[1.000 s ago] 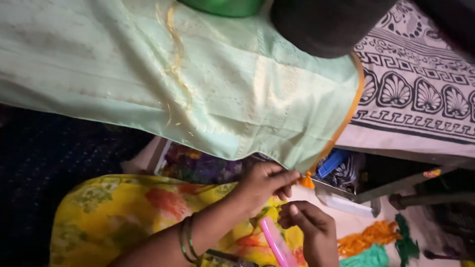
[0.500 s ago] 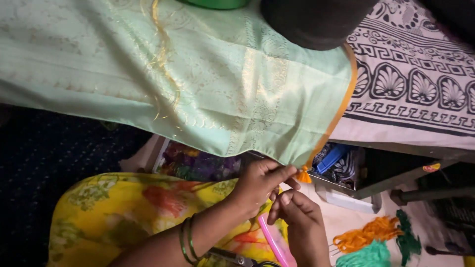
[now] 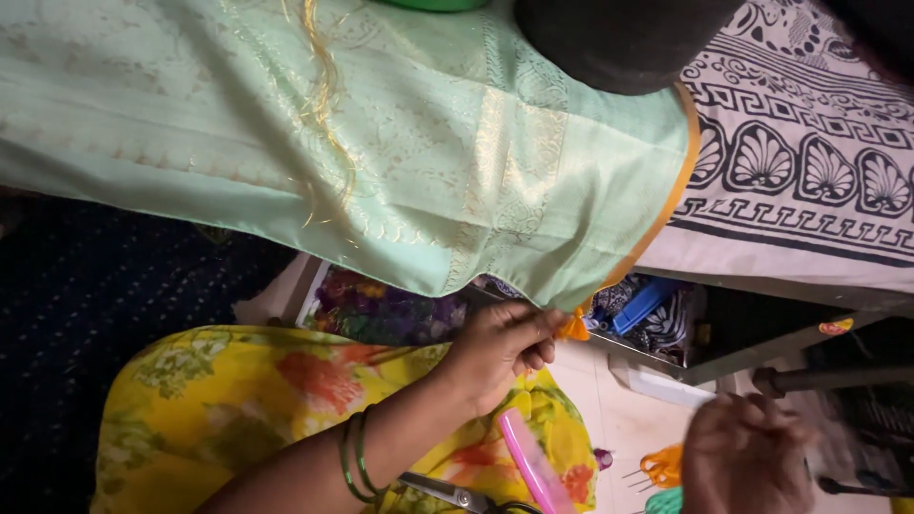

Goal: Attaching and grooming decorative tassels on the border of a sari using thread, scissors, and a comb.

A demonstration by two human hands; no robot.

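While the left hand (image 3: 497,350) pinches the green cloth's (image 3: 400,162) orange tassel (image 3: 574,328), the blurred right hand (image 3: 747,455), grip unclear, hovers near scissors (image 3: 447,493) and a pink comb (image 3: 533,464).

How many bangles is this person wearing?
2 green bangles, side by side on the left wrist, just behind the left hand pinching the green cloth. The other wrist is out of view.

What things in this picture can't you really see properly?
Head view, the only one:
- Right hand: motion-blurred, so its grip and anything in it can't be told.
- Steel scissors: cut off by the bottom edge.
- Small orange tassel: partly covered by the left hand pinching it.
- Black round object: cut off by the top edge.
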